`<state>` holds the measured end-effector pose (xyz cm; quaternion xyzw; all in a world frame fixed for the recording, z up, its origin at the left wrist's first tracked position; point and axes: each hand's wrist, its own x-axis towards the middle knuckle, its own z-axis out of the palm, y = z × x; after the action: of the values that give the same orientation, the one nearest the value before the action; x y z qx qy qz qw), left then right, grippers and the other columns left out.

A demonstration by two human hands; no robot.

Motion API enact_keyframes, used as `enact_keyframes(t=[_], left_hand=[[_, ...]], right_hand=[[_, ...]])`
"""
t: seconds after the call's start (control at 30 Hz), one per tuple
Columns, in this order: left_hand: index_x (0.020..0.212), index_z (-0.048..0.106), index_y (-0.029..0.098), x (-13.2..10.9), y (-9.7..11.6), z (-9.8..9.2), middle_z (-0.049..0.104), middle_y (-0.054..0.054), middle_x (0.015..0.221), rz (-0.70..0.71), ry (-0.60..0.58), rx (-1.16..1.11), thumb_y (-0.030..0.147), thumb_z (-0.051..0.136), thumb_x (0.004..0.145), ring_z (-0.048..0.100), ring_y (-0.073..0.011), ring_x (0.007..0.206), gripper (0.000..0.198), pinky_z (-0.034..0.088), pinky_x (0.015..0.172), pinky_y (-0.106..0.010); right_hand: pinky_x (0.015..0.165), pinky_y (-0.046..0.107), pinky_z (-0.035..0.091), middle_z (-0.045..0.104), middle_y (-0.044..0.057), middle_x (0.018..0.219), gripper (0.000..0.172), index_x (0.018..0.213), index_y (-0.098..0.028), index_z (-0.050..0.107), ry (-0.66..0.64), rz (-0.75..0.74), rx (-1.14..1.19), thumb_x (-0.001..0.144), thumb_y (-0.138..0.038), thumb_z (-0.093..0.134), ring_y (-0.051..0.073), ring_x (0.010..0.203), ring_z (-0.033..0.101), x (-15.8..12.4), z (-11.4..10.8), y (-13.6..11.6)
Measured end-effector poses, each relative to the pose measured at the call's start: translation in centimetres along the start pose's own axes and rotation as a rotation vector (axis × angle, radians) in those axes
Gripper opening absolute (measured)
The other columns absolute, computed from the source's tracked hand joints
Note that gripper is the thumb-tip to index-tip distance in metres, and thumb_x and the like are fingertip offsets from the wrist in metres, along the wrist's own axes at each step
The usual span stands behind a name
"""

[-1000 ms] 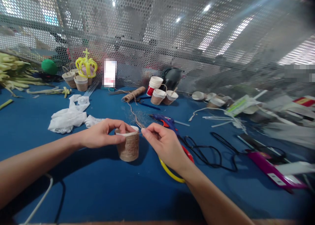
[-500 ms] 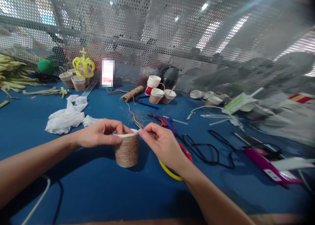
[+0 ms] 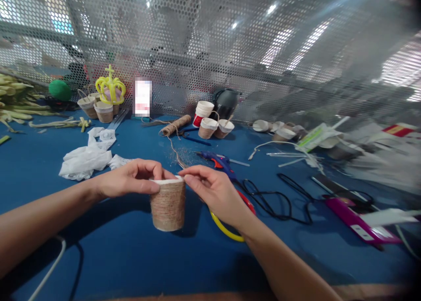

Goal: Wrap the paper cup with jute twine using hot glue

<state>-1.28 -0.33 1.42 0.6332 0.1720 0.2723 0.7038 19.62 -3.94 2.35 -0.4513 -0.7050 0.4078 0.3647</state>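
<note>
A paper cup wrapped in brown jute twine (image 3: 168, 206) stands in front of me, its white rim showing at the top. My left hand (image 3: 140, 178) grips the rim from the left, fingers inside and thumb outside. At the rim's right side, my right hand (image 3: 210, 189) is closed in a pinch on the twine. From there the loose twine (image 3: 175, 151) runs back to a twine roll (image 3: 176, 125) lying on the blue table. Just behind my right hand lies a blue glue gun (image 3: 217, 158). The pinched bit of twine is hidden by my fingers.
White lace (image 3: 83, 160) lies at left. A roll of yellow tape or ring (image 3: 226, 231) sits under my right wrist. Black cord (image 3: 272, 204) loops toward a purple power strip (image 3: 358, 222). Small wrapped cups (image 3: 208, 127) stand at the back, before a perforated metal screen (image 3: 184, 42).
The cup's base has come slightly toward me. My right fingers have shifted a little left, closer against the rim. My left hand keeps its grip.
</note>
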Motion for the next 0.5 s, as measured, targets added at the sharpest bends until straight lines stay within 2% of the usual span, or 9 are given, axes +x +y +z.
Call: enact_keyframes(t=[0.13,0.3,0.5], left_hand=[[0.070,0.052,0.012,-0.1,-0.1,0.0,0.061,-0.012,0.107,-0.022,-0.029,-0.096,0.019,0.063,0.072,0.052,-0.0242,0.104,0.013,0.038,0.087,-0.038],[0.070,0.052,0.012,0.0,0.0,-0.1,0.063,-0.012,0.103,-0.037,-0.059,-0.132,0.020,0.063,0.072,0.052,-0.0259,0.106,0.013,0.037,0.089,-0.041],[0.076,0.053,0.012,0.1,-0.2,-0.7,0.060,-0.013,0.109,-0.043,-0.094,-0.004,0.020,0.062,0.074,0.049,-0.0258,0.109,0.012,0.035,0.092,-0.042]], right_hand=[[0.040,0.021,0.025,0.038,-0.008,0.048,0.018,0.084,-0.015,0.059,-0.133,0.070,0.094,0.082,-0.030,0.050,0.006,0.041,0.033,0.0,-0.4,-0.2],[0.039,0.021,0.022,0.034,-0.009,0.047,0.014,0.079,-0.016,0.057,-0.242,0.080,0.096,0.081,-0.029,0.051,0.004,0.040,0.029,0.0,-1.0,-0.4],[0.039,0.021,0.021,0.034,-0.009,0.048,0.017,0.075,-0.016,0.055,-0.238,0.094,0.027,0.082,-0.031,0.050,0.004,0.042,0.028,0.1,-1.3,-0.2]])
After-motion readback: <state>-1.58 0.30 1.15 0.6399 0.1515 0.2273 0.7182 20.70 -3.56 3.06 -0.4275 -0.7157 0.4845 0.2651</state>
